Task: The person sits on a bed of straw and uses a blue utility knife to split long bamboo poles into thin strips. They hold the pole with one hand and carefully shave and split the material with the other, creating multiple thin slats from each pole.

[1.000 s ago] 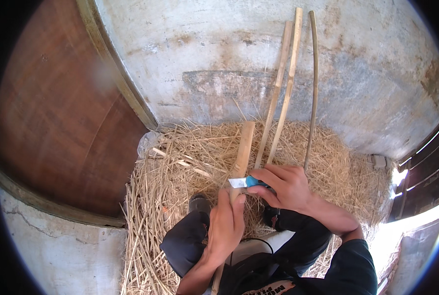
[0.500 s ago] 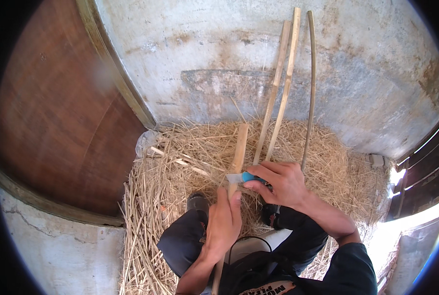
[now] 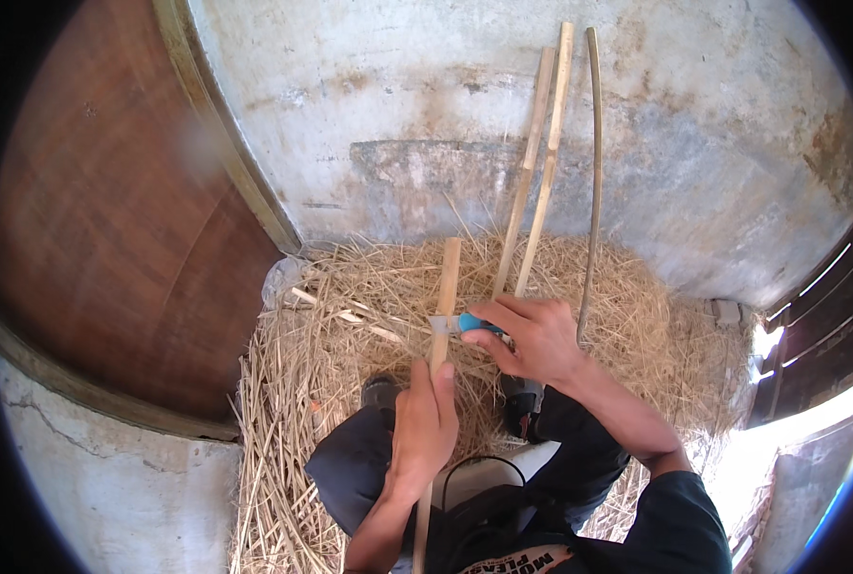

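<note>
Strip (image 3: 448, 277) is grasped by the left hand (image 3: 424, 421); across the strip, a blue-handled knife (image 3: 469, 323) is gripped by the right hand (image 3: 539, 342), blade (image 3: 442, 325) best held shallow, strokes best directed outward.

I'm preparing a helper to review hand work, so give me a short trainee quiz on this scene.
1. Which hand holds the blue-handled knife?
2. True or false: the left hand grips the wooden strip below the knife in the picture.
3. How many long sticks show in front of the wall: (a) two, (b) three, (c) five?

Key: 1. The right hand. 2. True. 3. (b).
</note>
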Motion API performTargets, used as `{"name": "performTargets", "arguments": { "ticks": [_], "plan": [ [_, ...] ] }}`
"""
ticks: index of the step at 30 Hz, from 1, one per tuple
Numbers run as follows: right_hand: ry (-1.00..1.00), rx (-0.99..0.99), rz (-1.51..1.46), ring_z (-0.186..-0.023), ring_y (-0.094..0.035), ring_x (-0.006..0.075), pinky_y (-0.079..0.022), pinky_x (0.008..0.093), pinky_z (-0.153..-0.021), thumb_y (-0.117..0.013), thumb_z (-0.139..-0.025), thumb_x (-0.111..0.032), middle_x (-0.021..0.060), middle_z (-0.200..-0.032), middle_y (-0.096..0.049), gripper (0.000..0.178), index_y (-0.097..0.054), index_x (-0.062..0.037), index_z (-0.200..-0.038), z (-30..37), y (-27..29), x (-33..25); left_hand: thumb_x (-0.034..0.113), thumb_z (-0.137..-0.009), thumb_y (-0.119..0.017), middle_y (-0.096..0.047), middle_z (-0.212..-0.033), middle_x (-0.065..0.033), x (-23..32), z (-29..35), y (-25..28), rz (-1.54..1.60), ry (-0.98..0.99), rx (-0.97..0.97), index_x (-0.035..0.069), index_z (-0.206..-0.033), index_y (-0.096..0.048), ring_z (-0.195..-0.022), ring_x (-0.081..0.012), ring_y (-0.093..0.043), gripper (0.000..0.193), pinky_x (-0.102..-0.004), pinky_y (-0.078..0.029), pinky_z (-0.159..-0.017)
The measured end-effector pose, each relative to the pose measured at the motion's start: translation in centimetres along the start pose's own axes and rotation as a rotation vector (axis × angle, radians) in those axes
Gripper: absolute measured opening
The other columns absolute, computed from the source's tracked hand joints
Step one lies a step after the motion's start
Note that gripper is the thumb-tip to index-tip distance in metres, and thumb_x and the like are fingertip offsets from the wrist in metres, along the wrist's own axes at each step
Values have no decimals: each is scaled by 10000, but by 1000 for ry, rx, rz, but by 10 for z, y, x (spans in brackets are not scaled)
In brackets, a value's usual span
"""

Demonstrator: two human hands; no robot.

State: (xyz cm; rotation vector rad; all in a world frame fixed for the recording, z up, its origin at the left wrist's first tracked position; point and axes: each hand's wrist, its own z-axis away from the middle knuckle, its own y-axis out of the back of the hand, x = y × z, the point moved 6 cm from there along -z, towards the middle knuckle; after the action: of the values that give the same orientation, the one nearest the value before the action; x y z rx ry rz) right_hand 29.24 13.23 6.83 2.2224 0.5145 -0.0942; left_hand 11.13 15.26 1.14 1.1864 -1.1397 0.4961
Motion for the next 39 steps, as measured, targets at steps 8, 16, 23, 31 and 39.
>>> {"name": "performTargets", "arguments": {
  "ticks": [8, 16, 23, 31, 39],
  "plan": [
    [59, 50, -17, -657, -739, 241, -543, 369, -525, -813, -936, -388, 11, -889, -762, 285, -743, -159, -1091, -3, 2, -18, 298, -1186, -437, -590, -682, -169, -6, 15, 5, 151, 18, 13, -24, -1094, -521, -565, -303, -593, 345, -439, -475, -570],
    [93, 54, 24, -691, -752, 221, -564, 345, -551, -809, -936, -387, 3, -953, -774, 280, -730, -151, -1064, -9, 9, -44, 286, -1170, -481, -602, -659, -224, 17, 33, 29, -38, -74, 165, -1, -1059, -501, -603, -460, -636, 308, -513, -456, -549],
    [102, 56, 32, -697, -752, 222, -567, 343, -560, -813, -931, -391, 3, -941, -766, 290, -731, -149, -1068, -9, 7, -47, 265, -1164, -497, -591, -667, -251, 1, 35, 28, 177, 49, 50, -1, -1085, -490, -613, -486, -626, 278, -525, -438, -549],
    [94, 69, 6, -706, -754, 224, -567, 345, -564, -815, -931, -388, 2, -930, -766, 284, -736, -153, -1070, -9, 10, -48, 265, -1166, -485, -598, -670, -248, -4, 36, 25, 300, 46, 22, -3, -1105, -499, -617, -487, -632, 275, -526, -454, -558],
    [78, 94, -36, -674, -740, 230, -555, 351, -550, -808, -940, -388, 2, -907, -762, 270, -743, -154, -1059, -9, 14, -46, 254, -1159, -498, -587, -672, -267, 28, 41, 35, -137, -76, 225, -1, -1121, -498, -640, -516, -622, 257, -527, -455, -563]
  ]
}}
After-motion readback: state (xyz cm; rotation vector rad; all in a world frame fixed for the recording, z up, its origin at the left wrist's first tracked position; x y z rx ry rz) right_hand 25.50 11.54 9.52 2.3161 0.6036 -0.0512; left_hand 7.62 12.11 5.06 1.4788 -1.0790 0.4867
